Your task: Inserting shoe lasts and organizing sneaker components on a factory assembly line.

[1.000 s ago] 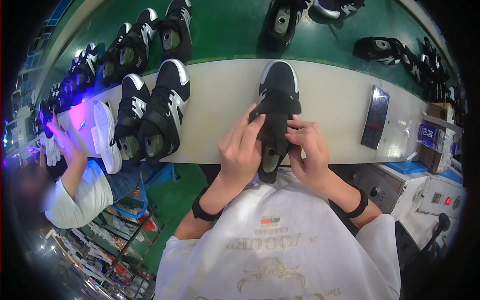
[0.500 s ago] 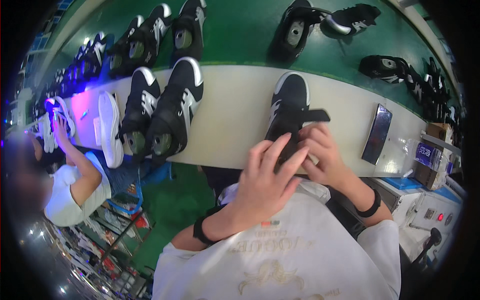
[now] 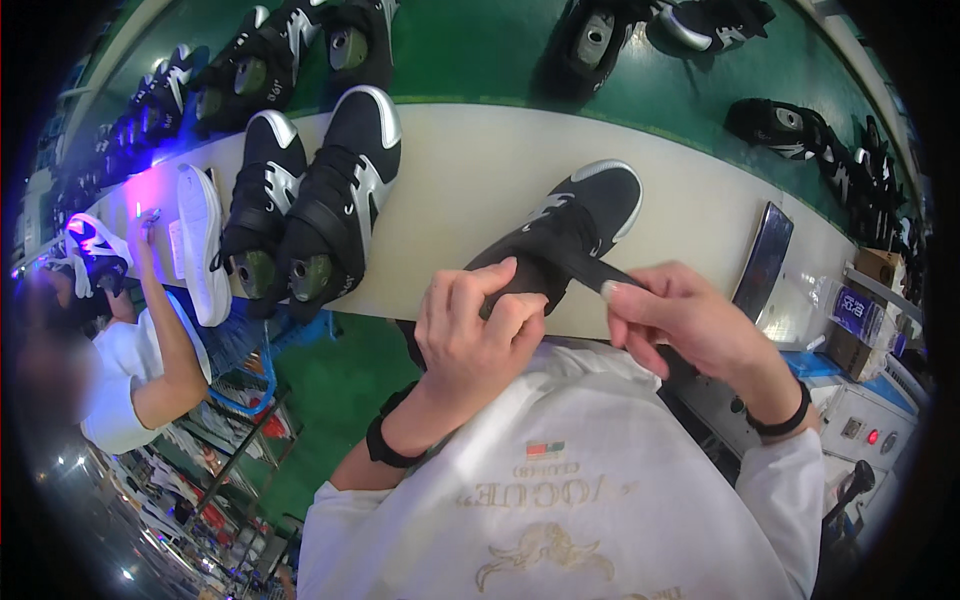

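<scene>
since a moment ago both hands have drawn nearer; left hand (image 3: 470, 335) clamps the black shoe (image 3: 565, 235) at the cream table's (image 3: 470, 170) near edge, right hand (image 3: 685, 320) pinches its strap (image 3: 590, 268). beyond lie paired shoes (image 3: 310, 200).

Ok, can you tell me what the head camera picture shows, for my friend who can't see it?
A person's left hand grips a black sneaker with a white toe at the edge of a cream workbench, while the right hand pulls its black strap sideways. More black-and-white sneakers stand to the left, and a co-worker's arm reaches up nearby.
</scene>
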Motion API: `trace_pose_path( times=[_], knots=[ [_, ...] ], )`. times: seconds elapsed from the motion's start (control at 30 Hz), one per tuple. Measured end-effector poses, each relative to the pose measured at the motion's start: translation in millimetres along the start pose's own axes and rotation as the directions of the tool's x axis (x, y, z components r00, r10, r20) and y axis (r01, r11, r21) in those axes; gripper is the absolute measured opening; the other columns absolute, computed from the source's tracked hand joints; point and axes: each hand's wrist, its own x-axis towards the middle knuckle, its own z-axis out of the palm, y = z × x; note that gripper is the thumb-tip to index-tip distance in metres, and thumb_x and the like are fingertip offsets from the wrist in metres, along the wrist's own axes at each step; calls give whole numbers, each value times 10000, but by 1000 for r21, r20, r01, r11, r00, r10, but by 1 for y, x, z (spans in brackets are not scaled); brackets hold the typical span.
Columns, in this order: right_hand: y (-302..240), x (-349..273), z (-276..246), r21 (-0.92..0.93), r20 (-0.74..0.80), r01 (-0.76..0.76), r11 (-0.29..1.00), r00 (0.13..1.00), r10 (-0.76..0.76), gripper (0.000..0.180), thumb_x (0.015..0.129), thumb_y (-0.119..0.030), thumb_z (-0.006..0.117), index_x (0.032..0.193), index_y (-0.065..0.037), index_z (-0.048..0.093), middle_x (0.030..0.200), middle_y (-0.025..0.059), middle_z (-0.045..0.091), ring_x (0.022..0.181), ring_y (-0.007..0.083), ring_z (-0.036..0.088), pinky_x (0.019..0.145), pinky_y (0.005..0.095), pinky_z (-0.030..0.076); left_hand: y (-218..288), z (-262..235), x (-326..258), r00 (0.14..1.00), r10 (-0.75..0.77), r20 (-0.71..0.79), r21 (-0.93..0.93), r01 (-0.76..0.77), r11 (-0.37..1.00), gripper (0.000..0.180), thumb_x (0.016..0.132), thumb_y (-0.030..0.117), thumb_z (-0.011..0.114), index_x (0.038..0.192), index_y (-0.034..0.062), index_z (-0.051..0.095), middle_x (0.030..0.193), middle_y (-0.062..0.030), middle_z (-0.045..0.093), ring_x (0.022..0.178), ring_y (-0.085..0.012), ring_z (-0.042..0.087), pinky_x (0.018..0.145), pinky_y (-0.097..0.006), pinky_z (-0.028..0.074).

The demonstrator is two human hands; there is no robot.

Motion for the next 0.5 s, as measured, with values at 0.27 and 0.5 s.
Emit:
trace_pose_path(
  times=[0.27, 0.5],
  knots=[
    [93, 48, 21, 269, -3, -14, 963, 1000, 16, 506, 1062, -410, 457, 695, -76, 554, 540, 28, 563, 461, 104, 526, 464, 245, 422, 6, 9, 5, 1000, -13, -7, -113, 12, 994, 194, 667, 105, 747, 773, 204, 617, 951, -7, 609, 763, -226, 575, 590, -312, 478],
    [69, 77, 1, -211, -69, 173, 962, 979, -191, 525, 1025, -361, 553, 651, 7, 585, 559, 78, 629, 482, 135, 635, 460, 275, 520, 7, 9, 3, 992, -118, -39, -46, 116, 992, 168, 712, 112, 745, 820, 182, 637, 952, -32, 595, 788, -255, 574, 625, -363, 490]
  ],
)
